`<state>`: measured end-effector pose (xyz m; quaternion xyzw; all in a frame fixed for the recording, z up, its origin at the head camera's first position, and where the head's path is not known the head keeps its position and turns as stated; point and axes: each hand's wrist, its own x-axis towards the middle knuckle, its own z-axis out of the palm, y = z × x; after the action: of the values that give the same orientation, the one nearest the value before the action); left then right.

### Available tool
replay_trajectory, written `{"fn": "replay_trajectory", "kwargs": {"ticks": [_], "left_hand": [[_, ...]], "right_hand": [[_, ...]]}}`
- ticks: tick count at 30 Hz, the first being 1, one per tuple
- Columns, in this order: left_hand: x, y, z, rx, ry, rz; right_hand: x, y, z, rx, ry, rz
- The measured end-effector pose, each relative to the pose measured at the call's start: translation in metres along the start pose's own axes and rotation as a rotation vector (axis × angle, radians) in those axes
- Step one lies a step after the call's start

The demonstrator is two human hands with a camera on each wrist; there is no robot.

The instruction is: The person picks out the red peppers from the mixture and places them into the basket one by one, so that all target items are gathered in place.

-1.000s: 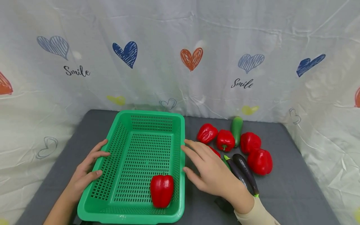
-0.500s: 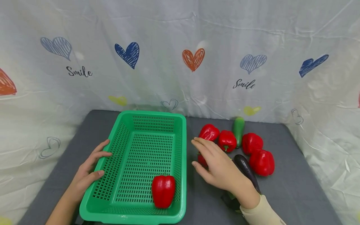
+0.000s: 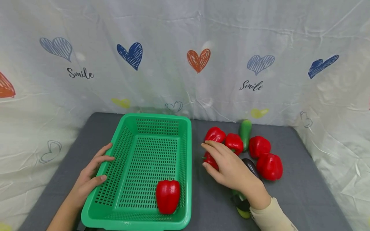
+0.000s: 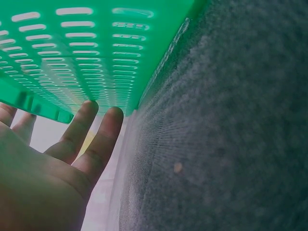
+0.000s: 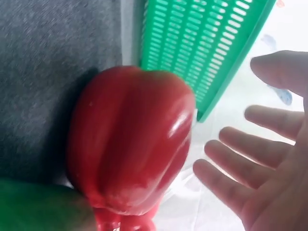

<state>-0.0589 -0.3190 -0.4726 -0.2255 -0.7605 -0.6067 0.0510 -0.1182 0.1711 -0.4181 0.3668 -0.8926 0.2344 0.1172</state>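
My left hand (image 3: 86,178) rests on the left rim of a green perforated basket (image 3: 188,144), thumb and two fingers over the edge. In the left wrist view, two straight fingers (image 4: 108,130) lie beside its outer wall. A red bell pepper (image 3: 168,196) sits in the basket's near right corner. To the basket's right, my right hand (image 3: 231,166) hovers with spread fingers over another red bell pepper (image 3: 211,160), partly covering it. In the right wrist view, a bell pepper (image 5: 130,139) stands apart from the extended fingers (image 5: 231,185), with nothing in the palm.
Several more bell peppers (image 3: 269,166) lie on the grey cloth right of the basket. Behind them is a green cucumber-like vegetable (image 3: 245,134). A dark eggplant (image 3: 251,165) and a green-ended vegetable (image 3: 244,212) are partly hidden by the right arm. A white curtain (image 3: 162,86) hangs behind.
My right hand has moved off the basket's right rim, rightward to the bell peppers. The left hand and basket stay put, apart from a slight shift of the view.
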Motion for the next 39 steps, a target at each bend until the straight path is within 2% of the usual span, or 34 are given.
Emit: {"fn": "replay_trajectory", "kwargs": {"ticks": [13, 25, 32, 39], "left_hand": [[0.0, 0.0, 0.0, -0.003, -0.002, 0.002], [0.001, 0.003, 0.001, -0.019, -0.004, 0.031], [0.003, 0.004, 0.001, -0.043, -0.005, 0.071], [0.002, 0.004, 0.002, -0.027, -0.004, 0.035]], "right_hand": [[-0.003, 0.01, 0.002, -0.021, -0.115, 0.049], [-0.005, 0.013, 0.001, -0.036, -0.166, 0.065], [-0.005, 0.013, -0.002, -0.048, -0.19, 0.086], [-0.006, 0.013, -0.004, -0.075, -0.22, 0.106]]}}
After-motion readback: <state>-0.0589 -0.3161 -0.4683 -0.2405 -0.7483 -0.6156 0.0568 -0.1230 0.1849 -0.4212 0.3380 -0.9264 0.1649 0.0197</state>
